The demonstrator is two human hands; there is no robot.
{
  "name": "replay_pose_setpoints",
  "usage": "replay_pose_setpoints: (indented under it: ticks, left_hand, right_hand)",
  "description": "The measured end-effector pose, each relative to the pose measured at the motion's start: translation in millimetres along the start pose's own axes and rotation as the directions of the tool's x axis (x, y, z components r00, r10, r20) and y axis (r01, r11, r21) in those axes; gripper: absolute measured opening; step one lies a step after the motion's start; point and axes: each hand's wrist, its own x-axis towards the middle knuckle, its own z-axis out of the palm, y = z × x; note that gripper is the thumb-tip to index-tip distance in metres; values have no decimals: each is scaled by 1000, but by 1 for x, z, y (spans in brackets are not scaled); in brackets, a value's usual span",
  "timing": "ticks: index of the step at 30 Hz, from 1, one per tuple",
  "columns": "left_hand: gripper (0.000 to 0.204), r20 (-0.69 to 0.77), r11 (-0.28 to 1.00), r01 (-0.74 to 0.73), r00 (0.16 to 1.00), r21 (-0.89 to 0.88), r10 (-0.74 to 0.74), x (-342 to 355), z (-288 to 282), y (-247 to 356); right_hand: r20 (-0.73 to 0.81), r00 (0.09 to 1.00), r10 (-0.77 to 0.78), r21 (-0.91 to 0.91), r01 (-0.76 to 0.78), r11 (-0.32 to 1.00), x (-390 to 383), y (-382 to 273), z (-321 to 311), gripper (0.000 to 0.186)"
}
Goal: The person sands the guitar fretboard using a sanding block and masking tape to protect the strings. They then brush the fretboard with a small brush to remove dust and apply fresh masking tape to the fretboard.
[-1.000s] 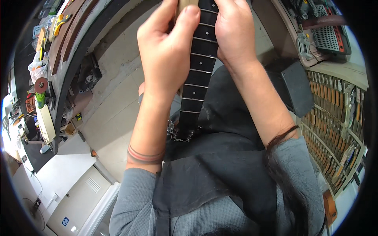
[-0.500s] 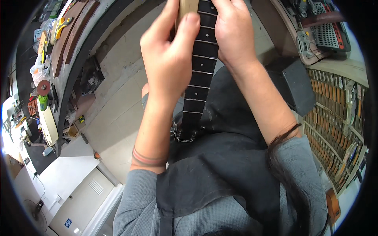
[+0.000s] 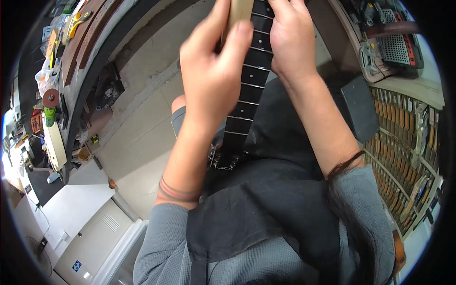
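Observation:
A black fretboard with metal frets and dot inlays (image 3: 241, 124) runs from the top of the view to a tuner-fitted headstock (image 3: 225, 161) low over my lap. My left hand (image 3: 211, 71) is closed on a pale wooden block (image 3: 241, 10) lying along the fretboard's left side, its thumb on the wood, slightly blurred. At the upper right, my right hand (image 3: 292, 40) wraps round the fretboard's right edge, with some fingertips out of sight. A black apron (image 3: 256, 213) covers my lap beneath the neck.
A curved workbench (image 3: 90, 57) on the left holds a green rotary tool (image 3: 49, 114), scissors and scraps. At the right stand a rack of wooden-handled files (image 3: 399, 156), a dark box (image 3: 358, 109) and a shelf of tools (image 3: 394, 42). Tiled floor (image 3: 137, 137) shows between.
Both hands have shifted to the right with the fretboard and wooden block, my left hand more so and also a little downward over the last second. Their grips look the same.

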Motion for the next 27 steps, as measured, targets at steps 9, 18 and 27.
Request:
replay_pose_setpoints:
  ticks: [9,18,27]
  left_hand:
    - [58,-14,994,-47,999,95,49,-34,-8,-6]
    - [61,85,949,-166,985,270,148,-103,-41,-13]
    - [58,2,992,-45,999,115,45,13,5,10]
  right_hand:
    - [34,995,-92,-20,92,996,6,15,-14,22]
    - [97,990,-101,58,96,994,4,18,-24,22]
    - [50,988,-143,32,141,989,-4,10,-3,23]
